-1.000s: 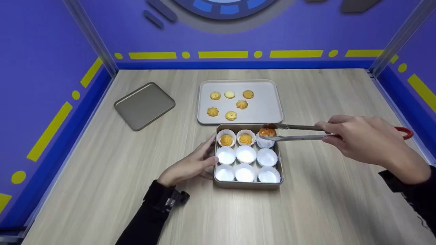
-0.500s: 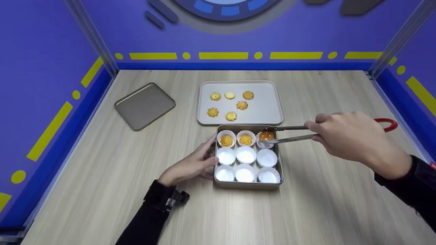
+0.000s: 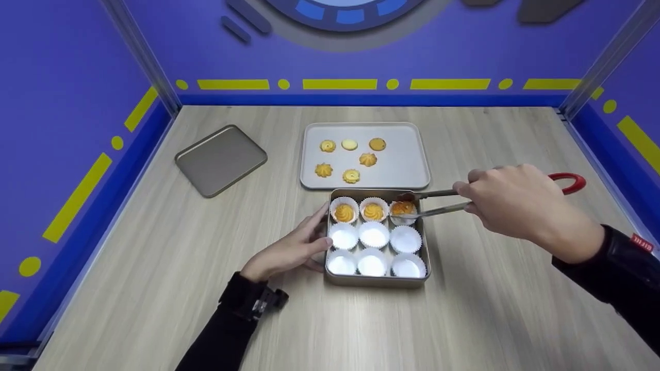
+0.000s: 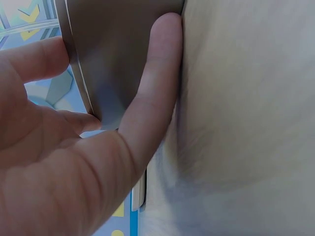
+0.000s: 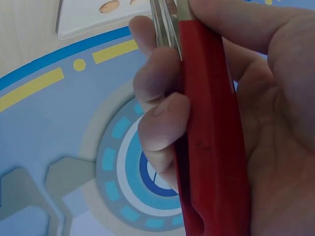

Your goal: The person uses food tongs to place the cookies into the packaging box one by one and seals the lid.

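My left hand (image 3: 289, 252), loosely spread, rests against the left wall of the metal box (image 3: 376, 282). My right hand (image 3: 521, 206) is curled round the tongs (image 3: 441, 211), tips at a brown cookie (image 3: 403, 207) in the back-right paper cup (image 3: 406, 221). Brown tray (image 3: 221, 161) back left; pale tray (image 3: 405, 159) behind box, six cookies (image 3: 368, 159).

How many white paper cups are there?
9 white cups, all in the box: three in the back row, three in the middle, three in front. The tongs partly cover the back-right cup.
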`<state>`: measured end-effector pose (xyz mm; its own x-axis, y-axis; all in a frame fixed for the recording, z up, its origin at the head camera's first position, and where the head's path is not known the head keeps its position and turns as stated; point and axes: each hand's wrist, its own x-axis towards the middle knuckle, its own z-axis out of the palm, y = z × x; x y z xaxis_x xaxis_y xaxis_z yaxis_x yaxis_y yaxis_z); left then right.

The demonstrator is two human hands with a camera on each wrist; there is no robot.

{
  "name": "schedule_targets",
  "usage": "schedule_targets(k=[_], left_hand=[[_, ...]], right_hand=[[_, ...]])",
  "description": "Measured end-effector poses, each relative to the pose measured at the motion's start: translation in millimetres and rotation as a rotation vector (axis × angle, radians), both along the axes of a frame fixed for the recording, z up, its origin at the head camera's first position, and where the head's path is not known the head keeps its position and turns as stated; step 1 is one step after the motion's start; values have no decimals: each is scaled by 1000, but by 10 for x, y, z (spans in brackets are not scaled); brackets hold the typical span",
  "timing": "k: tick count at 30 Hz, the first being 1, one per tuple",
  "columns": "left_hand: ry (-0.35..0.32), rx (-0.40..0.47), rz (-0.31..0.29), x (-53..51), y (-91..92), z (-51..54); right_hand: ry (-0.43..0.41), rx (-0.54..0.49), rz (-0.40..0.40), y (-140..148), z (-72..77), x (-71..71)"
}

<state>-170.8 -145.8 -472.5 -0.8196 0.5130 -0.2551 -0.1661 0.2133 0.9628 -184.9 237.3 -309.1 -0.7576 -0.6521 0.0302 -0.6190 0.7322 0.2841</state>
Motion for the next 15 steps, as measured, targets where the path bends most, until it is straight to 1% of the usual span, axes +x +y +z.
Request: schedule_targets(k=[5,9,11,13,15], left_hand=[[-5,3,-2,6,-1,6],[-5,-8,1,6,2,9],[-4,-6,0,4,5,8],[-4,1,-1,0,6,4],[-5,6,-1,-2,6,4]], right_hand=[[-19,-23,5,47,14,-1],[-76,-60,-22,122,67,-21],[-109,-101,-48,183,103,-50],[-137,-163,-74,250,122,-103],[-150,-232,-113,298,103,-177]])
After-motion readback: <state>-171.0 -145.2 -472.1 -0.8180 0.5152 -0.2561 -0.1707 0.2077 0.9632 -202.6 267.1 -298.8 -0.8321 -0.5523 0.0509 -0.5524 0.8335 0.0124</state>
